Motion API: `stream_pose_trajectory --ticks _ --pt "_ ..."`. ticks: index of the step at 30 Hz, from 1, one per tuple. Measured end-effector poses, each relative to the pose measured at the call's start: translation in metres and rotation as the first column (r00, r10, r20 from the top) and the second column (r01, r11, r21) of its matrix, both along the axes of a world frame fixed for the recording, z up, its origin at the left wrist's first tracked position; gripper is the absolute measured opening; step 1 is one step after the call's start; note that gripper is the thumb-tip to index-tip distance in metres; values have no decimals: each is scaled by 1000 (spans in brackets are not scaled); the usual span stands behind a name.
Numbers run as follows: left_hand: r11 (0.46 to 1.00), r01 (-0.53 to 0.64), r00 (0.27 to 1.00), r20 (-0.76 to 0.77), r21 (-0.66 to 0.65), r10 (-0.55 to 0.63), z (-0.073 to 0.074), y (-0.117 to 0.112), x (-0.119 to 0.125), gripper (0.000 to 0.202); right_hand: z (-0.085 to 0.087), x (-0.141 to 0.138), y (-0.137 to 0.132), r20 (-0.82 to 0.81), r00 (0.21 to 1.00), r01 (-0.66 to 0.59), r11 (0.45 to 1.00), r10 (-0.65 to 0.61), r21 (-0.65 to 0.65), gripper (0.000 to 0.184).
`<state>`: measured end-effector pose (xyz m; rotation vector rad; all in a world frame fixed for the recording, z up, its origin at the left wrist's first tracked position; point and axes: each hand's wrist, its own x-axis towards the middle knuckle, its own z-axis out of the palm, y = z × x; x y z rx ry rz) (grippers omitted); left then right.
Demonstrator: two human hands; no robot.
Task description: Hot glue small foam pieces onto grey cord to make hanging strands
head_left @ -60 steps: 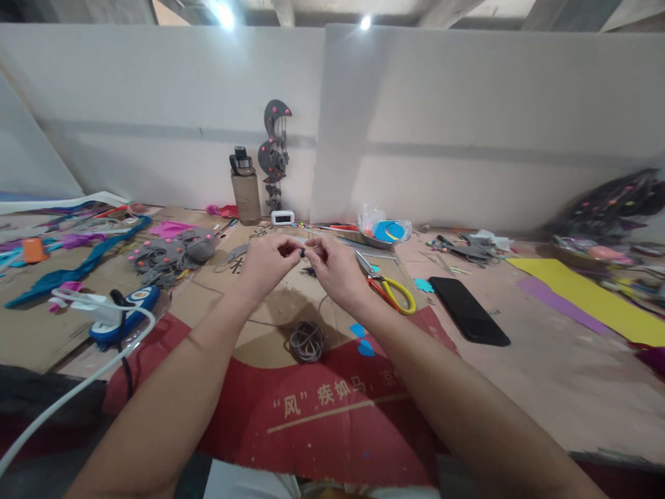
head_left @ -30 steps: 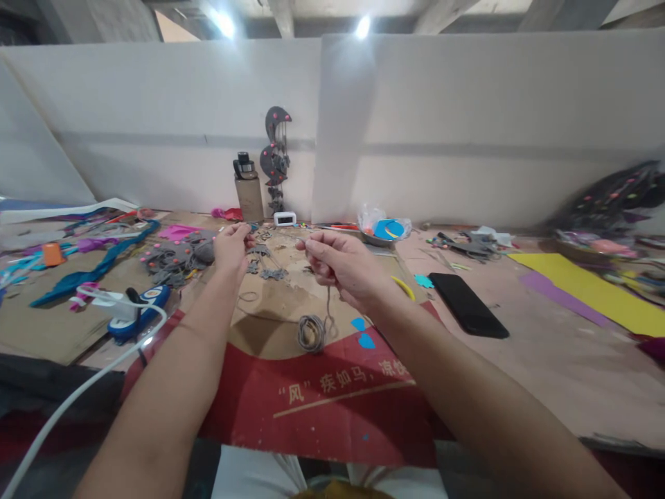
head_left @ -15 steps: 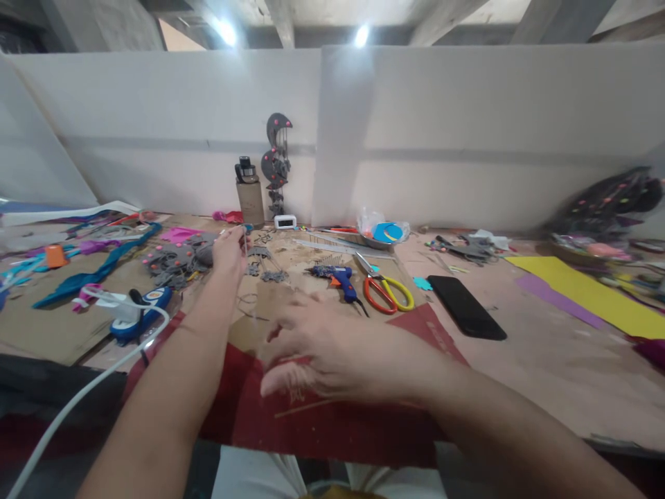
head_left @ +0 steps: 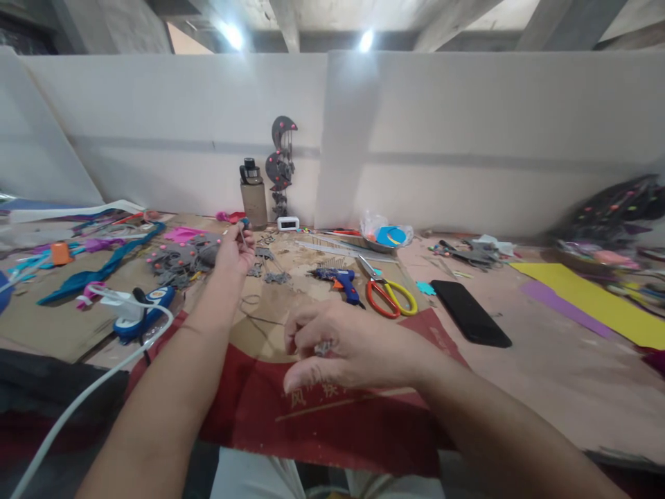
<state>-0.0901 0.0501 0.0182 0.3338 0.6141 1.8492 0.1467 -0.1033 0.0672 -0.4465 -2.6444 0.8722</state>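
My left hand (head_left: 236,251) reaches to the back of the table, in front of a water bottle (head_left: 253,201). Its fingers pinch a small thin piece with a blue-green end (head_left: 244,223); its kind is not clear. My right hand (head_left: 337,339) hovers over a red printed sheet (head_left: 249,409), fingers curved and apart from the thumb. A small grey piece (head_left: 323,348) shows in the gap under its fingers; I cannot tell whether the hand touches it. Small grey pieces on wires (head_left: 277,277) lie right of my left hand.
A blue glue gun (head_left: 343,281), scissors (head_left: 384,298) and a black phone (head_left: 470,313) lie beyond my right hand. Grey cut-outs with pink dots (head_left: 179,260) and a blue power strip (head_left: 150,312) with a white cable are left. A grey hanging ornament (head_left: 280,166) is against the wall.
My right hand has shifted slightly right, and the small grey piece beneath its fingers now shows. My left hand stays at the back, turned a little, still pinching the thin piece.
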Motion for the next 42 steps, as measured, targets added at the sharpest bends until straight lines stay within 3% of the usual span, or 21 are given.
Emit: stream_pose_trajectory --ticks 3,5,9,11,13,14,16,18,21,24,25,29,31,32,34,36,38,40,42 --pt "999 52 998 -47 -4 -52 -3 0 5 14 -1 0 2 -90 995 -46 999 45 -11 31" --pt "997 77 995 -68 -1 -77 -5 0 7 13 -3 -1 1 -133 990 -45 998 51 50 8" --pt "998 61 998 -28 -18 -62 -3 2 2 14 -8 -6 -2 -190 976 -67 974 110 219 29" --pt "999 32 999 -26 -28 -32 -2 2 -2 15 -9 -8 -5 -184 975 -82 966 129 243 23" --pt "999 14 999 -42 -41 -16 -2 3 -6 16 -7 -8 -9 -147 987 -34 971 70 236 13" --pt "999 12 999 -52 -49 -15 -2 4 -7 18 -5 -8 -12 -122 992 2 973 27 232 18" --pt "997 16 998 -61 -69 -20 -5 5 -7 20 -1 -7 -18 -71 997 55 971 -39 233 50" --pt "997 24 995 -94 -73 -30 -7 7 -7 18 2 -5 -22 -61 997 52 970 -39 237 62" --pt "998 24 983 -179 -65 -35 -12 9 -5 14 3 1 -27 -127 992 6 977 21 211 50" --pt "997 23 973 -228 -68 -38 -16 10 -1 17 0 9 -29 -247 966 -26 981 74 191 19" --pt "997 22 969 -246 -70 -39 -17 10 2 18 -1 12 -29 -289 955 -12 981 68 192 21" --pt "997 34 940 -337 -76 -58 -24 7 14 16 -3 13 -30 -269 959 138 975 -87 176 20" --pt "996 51 925 -372 -70 -74 -28 6 20 12 -4 9 -29 -189 968 197 965 -163 172 46" --pt "996 59 919 -386 -66 -80 -29 6 22 11 -6 6 -27 -185 963 226 959 -195 168 50" --pt "996 71 911 -404 -55 -87 -31 5 24 9 -12 2 -19 -269 926 306 943 -263 130 36" --pt "996 80 906 -413 -42 -90 -32 5 25 8 -20 1 -3 -436 814 440 897 -385 30 24" --pt "995 90 902 -422 -30 -94 -31 3 25 7 -29 4 22 -498 671 600 797 -549 -69 27" --pt "995 102 895 -433 -22 -102 -30 1 26 8 -40 10 51 -457 574 744 666 -679 -56 27" --pt "993 113 889 -446 -16 -108 -28 -3 27 10 -56 17 77 -319 522 844 534 -791 56 29"
